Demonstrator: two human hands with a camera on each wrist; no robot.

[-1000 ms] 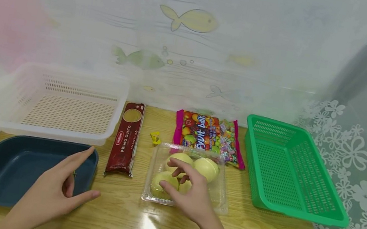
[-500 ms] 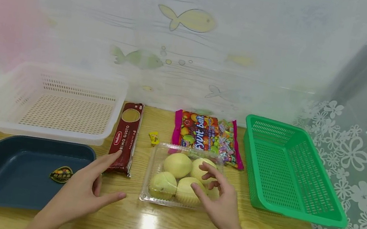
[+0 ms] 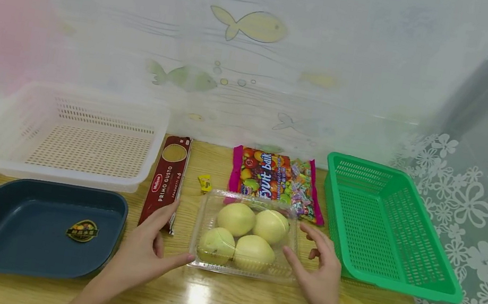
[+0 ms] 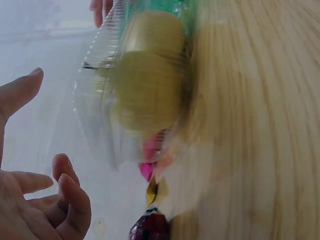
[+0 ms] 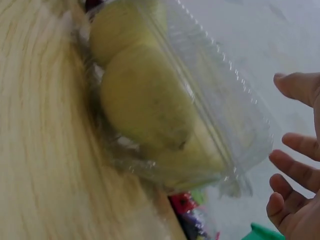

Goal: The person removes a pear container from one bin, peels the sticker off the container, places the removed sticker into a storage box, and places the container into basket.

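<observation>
A clear plastic clamshell box (image 3: pixel 211 200) lies closed on the wooden table, with several pale yellow pears (image 3: pixel 254 253) inside. My left hand (image 3: pixel 140 253) is at the box's left side, fingers relaxed and spread, its thumb tip overlapping the front left corner in the head view. At the right side is my right hand (image 3: pixel 320 275), thumb and fingers apart and loosely bent. Both wrist views show bare space between the fingers and the box wall; nothing is held by the left hand (image 4: pixel 50 210) or the right hand (image 5: pixel 297 185).
Behind the box lie a candy bag (image 3: pixel 275 179) and a small yellow candy (image 3: pixel 205 183). A red spaghetti pack (image 3: pixel 168 177) lies left of it. A white basket (image 3: pixel 75 177) and a navy basin (image 3: pixel 25 269) with a black label (image 3: pixel 83 230) stand left; a green basket (image 3: pixel 378 274) stands right.
My left hand has moved right, away from the basin to the box's left side. My right hand has moved right from over the pears to the box's right side.
</observation>
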